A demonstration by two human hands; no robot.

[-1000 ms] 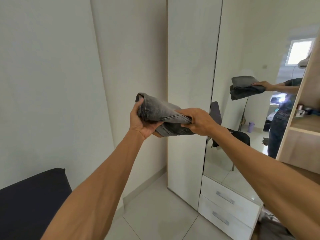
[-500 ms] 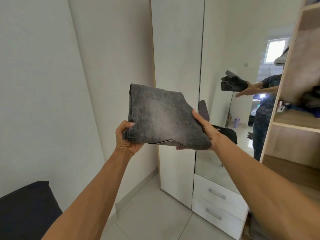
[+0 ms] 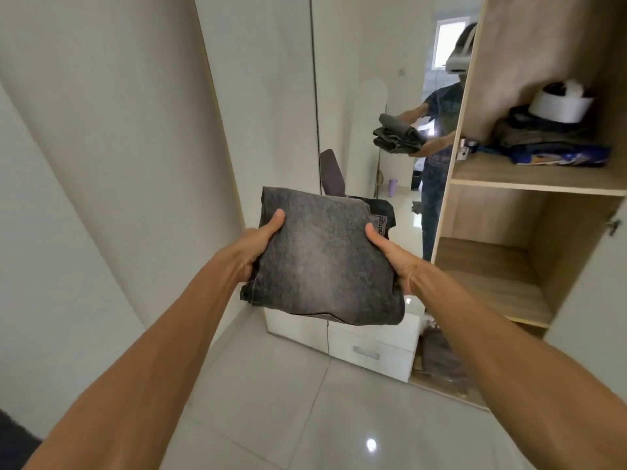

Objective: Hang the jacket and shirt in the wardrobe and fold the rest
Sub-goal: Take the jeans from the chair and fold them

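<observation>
The head view showed folded grey jeans (image 3: 322, 256) held in the air before the open wardrobe (image 3: 529, 184); the left hand (image 3: 252, 247) gripped their left edge, thumb on top; the right hand (image 3: 395, 257) gripped the right edge likewise.

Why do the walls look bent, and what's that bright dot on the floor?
Head view: the wide-angle lens bows the wall and wardrobe edges; the bright dot is glare on the glossy floor; the folded jeans in the left hand and right hand look sharp; the shelved clothes pile is slightly blurred.
</observation>
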